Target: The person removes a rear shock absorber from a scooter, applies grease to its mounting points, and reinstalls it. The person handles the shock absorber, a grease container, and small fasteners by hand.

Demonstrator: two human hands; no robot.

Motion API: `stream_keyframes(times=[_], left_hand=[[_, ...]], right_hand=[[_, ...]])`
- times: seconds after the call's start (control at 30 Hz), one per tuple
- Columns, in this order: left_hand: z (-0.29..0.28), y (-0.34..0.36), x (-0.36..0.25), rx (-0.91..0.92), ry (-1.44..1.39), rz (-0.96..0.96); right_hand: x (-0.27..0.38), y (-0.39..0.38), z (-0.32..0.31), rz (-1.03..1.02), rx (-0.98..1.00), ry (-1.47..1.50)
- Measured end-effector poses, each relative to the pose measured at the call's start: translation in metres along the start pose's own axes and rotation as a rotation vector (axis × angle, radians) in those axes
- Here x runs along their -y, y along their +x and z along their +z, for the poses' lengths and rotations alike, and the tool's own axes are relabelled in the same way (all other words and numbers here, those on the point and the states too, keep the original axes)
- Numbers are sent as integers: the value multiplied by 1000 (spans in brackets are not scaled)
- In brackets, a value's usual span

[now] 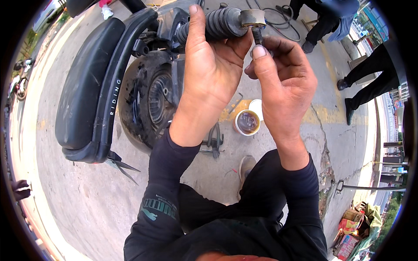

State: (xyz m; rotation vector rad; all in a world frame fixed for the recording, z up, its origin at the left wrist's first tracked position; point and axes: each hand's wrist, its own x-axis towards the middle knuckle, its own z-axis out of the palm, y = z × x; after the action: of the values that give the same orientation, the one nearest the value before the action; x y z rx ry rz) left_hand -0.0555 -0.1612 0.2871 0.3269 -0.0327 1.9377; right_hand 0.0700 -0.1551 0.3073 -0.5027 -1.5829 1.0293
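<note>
Shock absorber [226, 21] in a ribbed black boot lies across the left grip [213, 65], a bare hand with its palm turned up, the thumb raised over the boot and the fingers curled beneath it. Just beside it, the right grip [285, 78], its fingers dark with grime, pinches a threaded bolt [257, 35] between thumb and fingers. The bolt's upper end meets the lower edge of the metal eye [253, 18] at the end of the shock absorber; whether it passes into the eye cannot be told from this angle. On the concrete floor [91, 195] below and between the two grips stands a tub [248, 134] of brown, greasy-looking matter, a round white lid [256, 105] partly behind it and a hex key [236, 102] nearer the left grip. Pliers [213, 140] lie lower, below the left grip. To the left of that grip are a black tyre [137, 91] and, farther out, a long padded seat [87, 87]. Beyond the right grip, a dark hose [291, 29] loops over the ground, with two people in dark trousers [376, 71] well off to its right
</note>
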Motion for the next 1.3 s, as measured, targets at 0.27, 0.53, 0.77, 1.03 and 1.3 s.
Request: stream_keyframes(times=[0.27, 0.53, 0.77, 1.03, 1.3], left_hand=[[6, -3, 3, -49, 78, 11], [7, -6, -4, -34, 79, 58], [16, -12, -12, 12, 153, 92], [18, -16, -11, 77, 227, 67], [25, -20, -7, 88, 278, 137]], right_hand=[[5, 0, 1, 139, 29, 95], [9, 2, -7, 302, 112, 279], [12, -6, -13, 296, 195, 435], [6, -4, -23, 345, 236, 655], [11, -10, -19, 129, 197, 387]])
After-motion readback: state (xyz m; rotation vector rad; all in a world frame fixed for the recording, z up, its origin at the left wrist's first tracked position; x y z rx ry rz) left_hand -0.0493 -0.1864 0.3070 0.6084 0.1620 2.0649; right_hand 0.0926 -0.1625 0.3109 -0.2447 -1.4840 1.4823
